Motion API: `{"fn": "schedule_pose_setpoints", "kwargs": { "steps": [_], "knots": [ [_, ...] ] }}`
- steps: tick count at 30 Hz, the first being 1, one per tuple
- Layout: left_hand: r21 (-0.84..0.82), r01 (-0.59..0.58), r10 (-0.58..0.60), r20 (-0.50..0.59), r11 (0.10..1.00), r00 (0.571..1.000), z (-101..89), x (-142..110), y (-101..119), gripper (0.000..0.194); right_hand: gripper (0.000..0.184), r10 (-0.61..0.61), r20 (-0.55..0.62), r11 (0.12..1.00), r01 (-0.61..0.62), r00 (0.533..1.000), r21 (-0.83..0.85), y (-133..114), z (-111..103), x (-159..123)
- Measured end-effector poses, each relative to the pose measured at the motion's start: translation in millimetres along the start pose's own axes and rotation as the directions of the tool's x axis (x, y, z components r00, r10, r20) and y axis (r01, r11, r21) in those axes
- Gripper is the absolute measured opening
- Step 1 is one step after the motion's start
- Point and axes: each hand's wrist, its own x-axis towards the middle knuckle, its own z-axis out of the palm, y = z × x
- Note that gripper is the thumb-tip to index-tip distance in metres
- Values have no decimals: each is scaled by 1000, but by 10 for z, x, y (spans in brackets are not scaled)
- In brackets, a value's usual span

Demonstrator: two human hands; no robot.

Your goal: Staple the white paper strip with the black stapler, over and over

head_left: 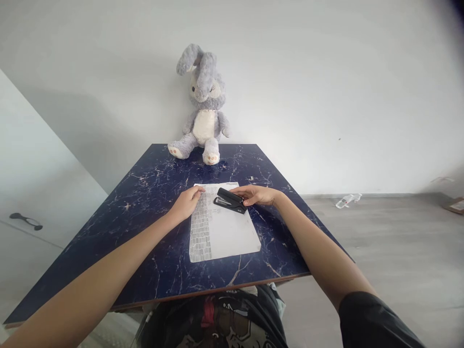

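A black stapler (229, 201) is held over the upper right part of a white sheet of paper (232, 237), its jaw pointing left. My right hand (256, 194) grips the stapler's rear end, thumb in front and fingers behind. The paper lies on the table with a strip of grey printed rows down its left side; whether it is one sheet or a stack I cannot tell. At the paper's upper left edge, my left hand (188, 200) is closed, thumb and forefinger pinching the paper there.
The dark blue marbled table (145, 212) reaches back to a pale wall. A grey plush rabbit (205, 111) sits at its far edge. A white cabinet with a dark handle (26, 221) stands at left. A clear plastic item (348, 200) lies on the floor at right.
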Motion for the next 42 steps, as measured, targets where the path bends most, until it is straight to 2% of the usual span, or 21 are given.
{"fn": "schedule_pose_setpoints", "kwargs": {
  "steps": [5, 11, 17, 19, 22, 24, 26, 28, 30, 31, 34, 35, 36, 37, 38, 40, 42],
  "knots": [
    [5, -21, 21, -5, 1000, 1000, 24, 10, -54, 32, 70, 18, -10, 999, -18, 1000, -39, -69, 42, -15],
    [40, -86, 87, -16, 995, 996, 42, 8, -75, 29, 66, 50, 32, 994, -47, 998, -99, -184, 69, -38],
    [269, -168, 167, 25, 948, 986, 60, -6, -112, 29, 64, 57, 45, 957, -42, 997, -286, -212, 49, -94],
    [306, -183, 173, 61, 934, 983, 64, -7, -135, 32, 66, 35, 10, 907, -28, 999, -420, -218, 97, -70],
    [325, -203, 183, 92, 924, 979, 64, -9, -155, 34, 57, 21, -112, 748, -90, 993, -657, -241, 220, 28],
    [324, -209, 187, 99, 923, 977, 65, -15, -150, 35, 48, 59, -167, 651, -165, 984, -741, -278, 293, 87],
    [309, -205, 188, 85, 929, 978, 70, -24, -133, 35, 43, 134, -206, 600, -245, 969, -762, -328, 321, 85],
    [286, -190, 186, 41, 939, 982, 79, -33, -111, 34, 40, 229, -253, 572, -340, 940, -746, -378, 288, -7],
    [269, -167, 175, -6, 949, 985, 86, -40, -96, 32, 38, 367, -296, 559, -463, 882, -688, -418, 202, -178],
    [265, -158, 168, -16, 951, 986, 88, -43, -93, 31, 39, 455, -309, 545, -536, 835, -645, -433, 147, -279],
    [272, -140, 146, -1, 952, 989, 81, -49, -96, 31, 45, 693, -324, 439, -733, 644, -520, -475, -12, -564],
    [275, -137, 141, 6, 952, 990, 75, -51, -96, 31, 47, 736, -325, 407, -772, 594, -489, -488, -54, -641],
    [279, -134, 137, 10, 951, 991, 69, -53, -95, 31, 50, 758, -323, 394, -792, 567, -467, -502, -88, -707],
    [280, -132, 134, 12, 951, 991, 64, -54, -93, 31, 54, 763, -310, 405, -793, 567, -455, -514, -119, -766],
    [280, -129, 131, 13, 951, 991, 59, -55, -89, 31, 57, 752, -290, 439, -777, 593, -452, -522, -149, -821],
    [277, -126, 126, 16, 953, 992, 53, -54, -84, 31, 60, 670, -253, 547, -694, 698, -468, -509, -225, -923],
    [273, -126, 125, 21, 954, 992, 51, -51, -86, 31, 56, 504, -306, 643, -588, 807, -490, -436, -335, -1007]
  ]
}}
